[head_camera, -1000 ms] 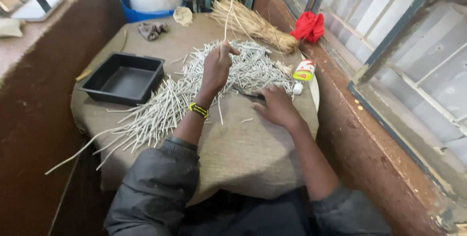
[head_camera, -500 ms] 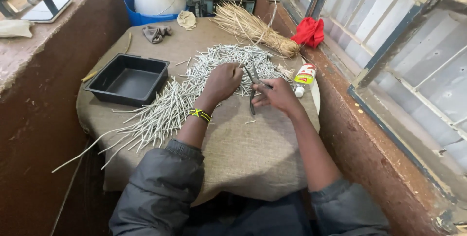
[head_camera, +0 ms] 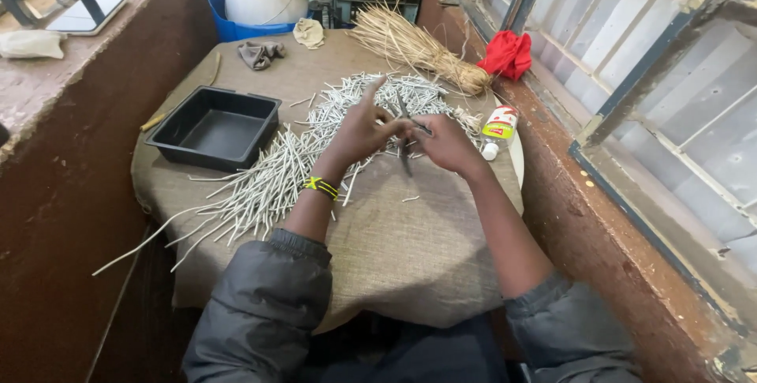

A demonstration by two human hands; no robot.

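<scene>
A: Where is the stick being worked?

B: Between both hands, above the burlap table. The left hand pinches the thin grey stick near its top, index finger raised; the right hand closes its fingers on it from the other side.

A: Best practice?

B: Probably keep the grip near the ends and work just above the stick pile, beside the black tray.

Both hands meet above the burlap-covered surface — the left hand and right hand pinch one thin pale stick between them. Pale sticks lie spread beneath, a black tray just beside them.
</scene>
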